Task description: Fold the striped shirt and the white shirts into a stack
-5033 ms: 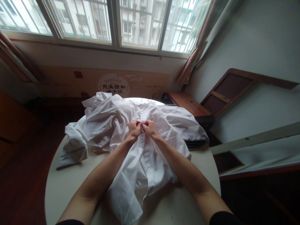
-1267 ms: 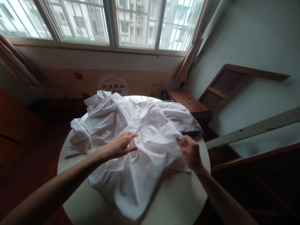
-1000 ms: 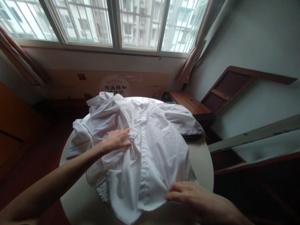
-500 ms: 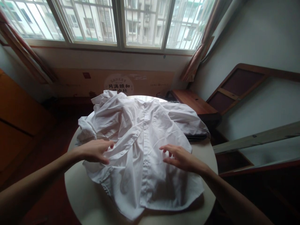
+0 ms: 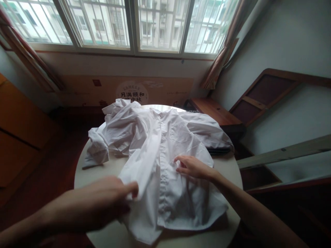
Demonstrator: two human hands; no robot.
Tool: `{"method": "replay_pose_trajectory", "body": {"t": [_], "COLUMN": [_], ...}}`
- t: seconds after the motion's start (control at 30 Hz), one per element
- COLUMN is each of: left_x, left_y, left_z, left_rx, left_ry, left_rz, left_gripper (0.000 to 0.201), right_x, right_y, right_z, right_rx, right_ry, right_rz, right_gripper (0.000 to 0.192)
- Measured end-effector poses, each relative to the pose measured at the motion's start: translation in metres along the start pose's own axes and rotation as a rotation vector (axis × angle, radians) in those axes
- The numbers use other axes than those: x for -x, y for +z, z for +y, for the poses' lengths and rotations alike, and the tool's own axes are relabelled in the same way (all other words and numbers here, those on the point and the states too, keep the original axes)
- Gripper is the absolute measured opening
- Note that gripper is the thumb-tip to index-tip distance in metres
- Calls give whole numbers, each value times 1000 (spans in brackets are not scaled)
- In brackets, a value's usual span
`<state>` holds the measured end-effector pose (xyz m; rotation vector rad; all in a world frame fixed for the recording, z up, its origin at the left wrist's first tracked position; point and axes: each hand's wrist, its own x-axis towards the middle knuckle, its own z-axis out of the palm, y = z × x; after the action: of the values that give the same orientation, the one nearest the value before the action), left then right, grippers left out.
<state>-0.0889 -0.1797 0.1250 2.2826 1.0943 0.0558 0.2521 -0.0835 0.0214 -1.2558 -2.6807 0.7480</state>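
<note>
The shirt (image 5: 165, 155) lies front-up across the round table (image 5: 108, 172). Left hand (image 5: 108, 201) pinches its near-left edge taut, while the right hand (image 5: 192, 167) rests open, pinning the front flat

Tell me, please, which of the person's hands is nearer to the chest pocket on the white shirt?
Right. The right hand lies flat just below the chest pocket; the left hand grips the shirt's side edge, nearer the hem.
</note>
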Motion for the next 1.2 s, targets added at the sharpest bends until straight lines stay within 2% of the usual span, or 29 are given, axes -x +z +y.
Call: {"method": "replay_pose_trajectory", "body": {"t": [0.03,0.07,0.1,0.13,0.17,0.2,0.3,0.37,0.43,0.53,0.6,0.7,0.77,0.83,0.93,1.03,1.1,1.2], "left_x": [-6,-13,-23,-34,-47,-61,-110,-143,-168,-188,-191,-191,-192,-194,-193,-189,-187,-190], "left_y": [5,9,12,12,11,10,13,21,29,36,37,42,51,61,74,78,77,72], "left_z": [14,25,31,34,34,30,11,-5,-21,-45,-62,-83,-93,-97,-95,-87,-81,-75], "left_rx": [8,37,60,75,72,41,-179,-305,-348,-316,-232,51,240,303,154,-140,-280,-317], "left_ry": [83,168,228,260,263,242,116,-6,-157,-295,-277,-221,-225,-226,-177,-121,-106,-130], "left_rz": [-190,-321,-414,-423,-366,-258,135,221,209,205,271,413,512,598,692,735,688,549], "left_gripper": [24,31,38,44,47,48,52,57,54,28,20,22,21,18,17,17,18,21], "right_x": [-3,-6,-10,-15,-21,-27,-49,-62,-73,-83,-87,-94,-98,-101,-99,-93,-90,-92], "right_y": [-2,-4,-7,-9,-10,-13,-21,-29,-37,-48,-54,-63,-68,-67,-49,-12,12,31], "right_z": [1,1,1,1,2,3,14,27,40,53,57,60,62,60,41,6,-15,-30], "right_rx": [-22,-37,-41,-26,12,76,326,402,362,269,275,324,346,389,482,429,360,348], "right_ry": [2,9,24,46,78,120,329,507,634,676,666,669,684,692,563,334,313,377], "right_rz": [-19,-31,-29,-3,57,153,539,684,642,506,562,727,752,741,701,498,375,339], "right_gripper": [31,29,27,26,26,27,44,58,58,36,29,30,31,29,26,25,28,33]}}
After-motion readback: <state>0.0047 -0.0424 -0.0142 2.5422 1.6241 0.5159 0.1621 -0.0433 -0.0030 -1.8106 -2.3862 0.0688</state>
